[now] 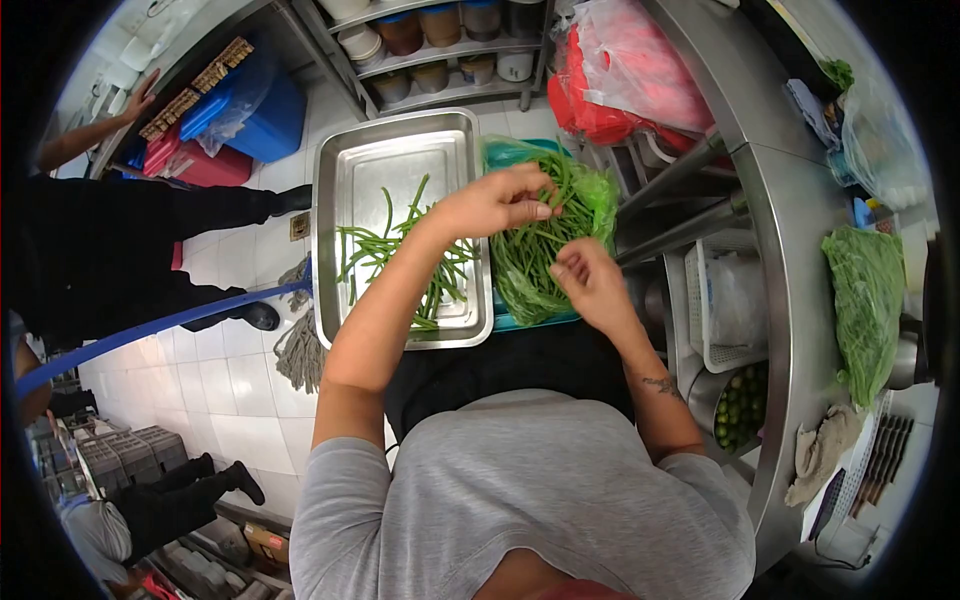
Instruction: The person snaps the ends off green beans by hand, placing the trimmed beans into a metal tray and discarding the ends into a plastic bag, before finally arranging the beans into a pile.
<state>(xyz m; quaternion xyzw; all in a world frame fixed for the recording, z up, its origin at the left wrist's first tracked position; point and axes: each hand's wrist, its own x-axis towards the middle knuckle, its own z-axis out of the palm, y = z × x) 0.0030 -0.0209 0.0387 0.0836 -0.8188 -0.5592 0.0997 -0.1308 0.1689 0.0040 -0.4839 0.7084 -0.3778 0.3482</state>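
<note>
A steel tray (400,130) holds loose green beans (375,245) scattered over its middle and lower right. Right beside it, a green plastic bag (603,200) full of long green beans (535,245) lies opened in a teal container (507,322). My left hand (505,200) reaches across the tray to the bag, with thumb and fingers closed on a green bean among the others. My right hand (592,285) is over the bag's right side, its fingers curled and pressed together; whatever is between its fingertips is too small to make out.
A steel counter (740,100) runs along my right, with a bag of greens (862,300) on it. Shelves with tubs (440,25) stand ahead. To the left are a person in black trousers (120,240), a blue pole (170,325), a mop head (300,350) and a blue bin (260,115).
</note>
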